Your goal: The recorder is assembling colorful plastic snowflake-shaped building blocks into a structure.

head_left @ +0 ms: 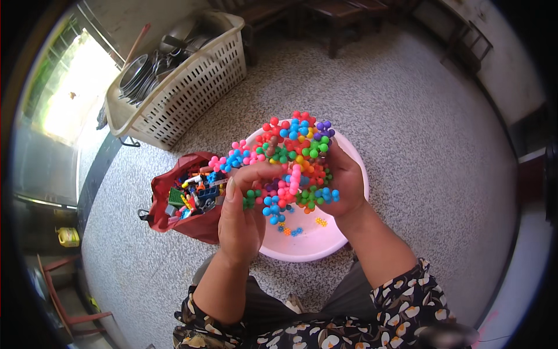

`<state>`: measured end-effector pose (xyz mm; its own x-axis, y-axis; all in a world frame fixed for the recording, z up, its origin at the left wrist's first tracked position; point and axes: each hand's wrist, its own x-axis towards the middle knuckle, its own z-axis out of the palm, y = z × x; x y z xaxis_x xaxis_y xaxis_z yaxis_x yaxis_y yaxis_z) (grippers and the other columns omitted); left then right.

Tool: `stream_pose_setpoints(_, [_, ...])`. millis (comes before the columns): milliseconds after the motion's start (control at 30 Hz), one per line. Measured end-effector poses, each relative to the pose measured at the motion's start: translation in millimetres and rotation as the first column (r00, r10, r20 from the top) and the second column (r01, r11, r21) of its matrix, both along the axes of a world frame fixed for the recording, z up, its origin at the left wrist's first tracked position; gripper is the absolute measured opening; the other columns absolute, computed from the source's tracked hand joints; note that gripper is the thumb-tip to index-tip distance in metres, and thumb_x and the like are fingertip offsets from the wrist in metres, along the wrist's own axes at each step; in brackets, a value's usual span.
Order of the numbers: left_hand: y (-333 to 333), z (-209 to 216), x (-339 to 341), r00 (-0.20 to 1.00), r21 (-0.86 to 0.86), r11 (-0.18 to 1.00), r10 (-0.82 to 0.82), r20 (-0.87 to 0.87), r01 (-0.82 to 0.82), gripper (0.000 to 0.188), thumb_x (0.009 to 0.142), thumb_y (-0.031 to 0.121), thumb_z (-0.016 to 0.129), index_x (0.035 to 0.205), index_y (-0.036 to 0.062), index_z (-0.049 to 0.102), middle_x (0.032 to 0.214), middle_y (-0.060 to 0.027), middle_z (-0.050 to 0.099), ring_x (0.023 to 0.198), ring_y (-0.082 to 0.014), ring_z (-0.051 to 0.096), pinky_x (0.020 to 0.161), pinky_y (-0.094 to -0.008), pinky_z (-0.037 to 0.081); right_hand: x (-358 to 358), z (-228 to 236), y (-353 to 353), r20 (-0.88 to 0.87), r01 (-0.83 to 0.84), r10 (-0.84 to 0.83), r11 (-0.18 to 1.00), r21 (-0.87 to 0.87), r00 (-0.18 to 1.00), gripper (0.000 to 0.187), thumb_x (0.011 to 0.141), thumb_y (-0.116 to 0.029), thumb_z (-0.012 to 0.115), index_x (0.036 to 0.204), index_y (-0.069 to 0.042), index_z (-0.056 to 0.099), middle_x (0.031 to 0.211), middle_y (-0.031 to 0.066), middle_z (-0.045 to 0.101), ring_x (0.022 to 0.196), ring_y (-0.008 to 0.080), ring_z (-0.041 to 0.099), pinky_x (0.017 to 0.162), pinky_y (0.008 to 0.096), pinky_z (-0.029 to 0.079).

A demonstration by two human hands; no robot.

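A big cluster of plastic ball-ended connector pieces (pixel 283 153), in red, pink, blue, green, purple and orange, is held up between both hands. My left hand (pixel 241 218) grips its near left side, thumb up and a finger bent across it. On the right side my right hand (pixel 347 183) is curled round the cluster, most of its fingers hidden behind the pieces. Below the hands stands a pink basin (pixel 302 254). A few loose connector pieces (pixel 288 231), yellow, orange and blue, lie on its bottom.
Left of the basin, a red fabric bag (pixel 200 228) is open and full of mixed toy bricks (pixel 200 195). Behind it stands a white slotted plastic basket (pixel 192 110) holding metal pans (pixel 136 72). Wooden furniture (pixel 343 11) lines the far wall; a red-framed chair (pixel 58 296) is at lower left.
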<state>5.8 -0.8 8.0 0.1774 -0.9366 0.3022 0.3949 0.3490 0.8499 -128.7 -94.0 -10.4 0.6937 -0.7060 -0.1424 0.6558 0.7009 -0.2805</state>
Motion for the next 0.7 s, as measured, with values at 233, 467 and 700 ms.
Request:
stream_pose_setpoints(233, [-1,2,-22,0.967,0.095,0.975,0.215,-0.138,-0.203,0.047,0.093,0.046,0.033,0.11,0.0025,0.041,0.102,-0.0087,0.052,0.095,-0.0191,0.054,0.084,-0.0331,0.043,-5,-6,-4,0.075,0.028,-0.025,0.999,-0.037,0.997,0.052,0.097,-0.037,0.027,0.126,0.005,0.04,0.125,0.0182,0.048,0.114,0.0306,0.05,0.1,0.0449,0.037])
stream_pose_setpoints(467, [5,7,-20,0.871,0.274,0.951,0.01,-0.491,0.144,0.047,0.094,0.043,0.026,0.106,0.0012,0.046,0.107,-0.0097,0.049,0.105,-0.0203,0.051,0.095,-0.0362,0.038,-4,-5,-7,0.097,0.035,-0.03,0.998,-0.044,0.995,0.05,0.097,-0.035,0.028,0.126,0.004,0.039,0.124,0.0174,0.049,0.115,0.0298,0.048,0.101,0.0446,0.035])
stream_pose_setpoints(700, [8,3,-11,0.811,0.348,0.915,0.042,-0.583,0.203,0.031,0.091,0.023,0.038,0.104,-0.0013,0.053,0.106,-0.012,0.057,0.103,-0.0221,0.053,0.092,-0.0362,0.041,-2,-9,-4,0.161,0.073,-0.022,0.943,-0.323,0.987,0.05,0.097,-0.035,0.028,0.125,0.005,0.041,0.122,0.0183,0.05,0.114,0.0291,0.05,0.1,0.0431,0.036])
